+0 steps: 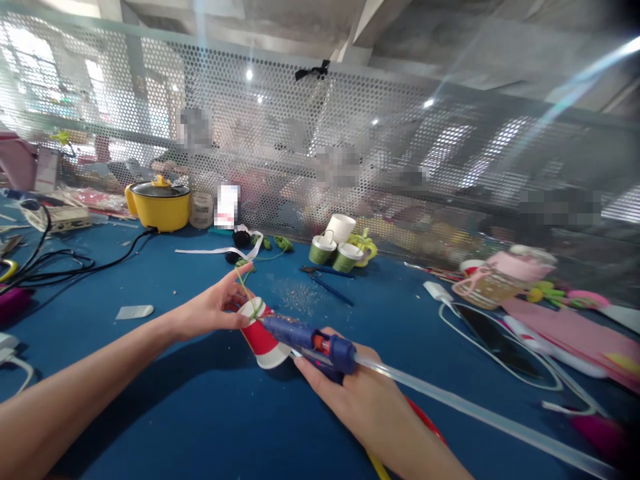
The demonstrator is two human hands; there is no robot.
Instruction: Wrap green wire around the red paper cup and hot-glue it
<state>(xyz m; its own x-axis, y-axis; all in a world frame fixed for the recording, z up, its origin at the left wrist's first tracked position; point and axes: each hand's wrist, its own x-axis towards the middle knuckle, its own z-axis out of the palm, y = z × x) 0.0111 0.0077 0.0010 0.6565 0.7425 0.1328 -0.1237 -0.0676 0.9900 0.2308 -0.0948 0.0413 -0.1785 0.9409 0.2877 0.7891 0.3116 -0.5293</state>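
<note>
In left fingers, a red cup.

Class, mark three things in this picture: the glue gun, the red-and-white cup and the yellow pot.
Glue gun point(295, 334), head view: on its blue barrel.
Red-and-white cup point(262, 341), head view: on its red side.
Yellow pot point(164, 211), head view: on its outer wall.

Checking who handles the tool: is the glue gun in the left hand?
No, the right hand holds the glue gun; the left hand holds the red cup.
</note>
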